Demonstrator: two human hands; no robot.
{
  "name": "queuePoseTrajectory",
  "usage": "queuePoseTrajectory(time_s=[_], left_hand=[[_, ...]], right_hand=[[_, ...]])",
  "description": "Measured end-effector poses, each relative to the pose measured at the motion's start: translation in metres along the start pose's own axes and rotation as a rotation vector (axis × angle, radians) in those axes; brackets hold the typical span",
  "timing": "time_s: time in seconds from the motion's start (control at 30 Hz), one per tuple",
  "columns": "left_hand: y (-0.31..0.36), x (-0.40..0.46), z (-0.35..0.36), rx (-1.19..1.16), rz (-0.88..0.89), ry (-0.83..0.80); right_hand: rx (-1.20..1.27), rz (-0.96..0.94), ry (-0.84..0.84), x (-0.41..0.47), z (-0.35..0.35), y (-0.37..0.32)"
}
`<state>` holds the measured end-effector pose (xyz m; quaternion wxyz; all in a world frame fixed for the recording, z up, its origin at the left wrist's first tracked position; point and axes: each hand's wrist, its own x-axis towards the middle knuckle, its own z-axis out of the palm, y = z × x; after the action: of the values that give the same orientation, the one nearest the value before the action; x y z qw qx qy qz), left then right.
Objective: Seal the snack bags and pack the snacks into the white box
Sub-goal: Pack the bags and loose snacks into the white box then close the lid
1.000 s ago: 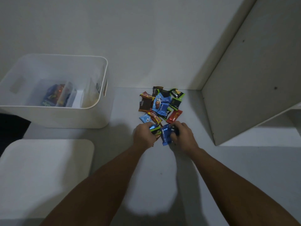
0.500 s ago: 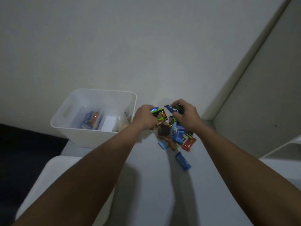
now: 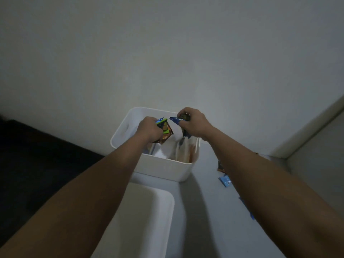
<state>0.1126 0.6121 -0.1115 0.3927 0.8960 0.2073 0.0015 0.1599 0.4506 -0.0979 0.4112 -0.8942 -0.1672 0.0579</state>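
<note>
Both hands, left hand (image 3: 149, 129) and right hand (image 3: 192, 125), are gripping snack packets (image 3: 165, 130) over the white box (image 3: 163, 169); several loose packets (image 3: 225, 180) are remaining on the tabletop (image 3: 202, 211).

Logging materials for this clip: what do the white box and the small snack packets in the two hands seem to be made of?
The white rectangular box looks like moulded plastic, smooth and matte, with rounded corners and faintly see-through walls. The small colourful snack packets held by the left hand and right hand, such as the green-and-orange one, appear to be thin printed film or foil, glossy and crinkled.
</note>
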Motion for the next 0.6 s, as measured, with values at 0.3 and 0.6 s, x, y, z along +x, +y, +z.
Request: queuePoseTrajectory(time_s=[0.3, 0.6], left_hand=[[-0.057, 0.042, 0.024, -0.242, -0.186, -0.15], [-0.058, 0.049, 0.039, -0.362, -0.311, -0.349]], right_hand=[[0.197, 0.336, -0.023, 0.04, 0.071, 0.007], [0.234, 0.547, -0.017, 0.056, 0.086, 0.021]])
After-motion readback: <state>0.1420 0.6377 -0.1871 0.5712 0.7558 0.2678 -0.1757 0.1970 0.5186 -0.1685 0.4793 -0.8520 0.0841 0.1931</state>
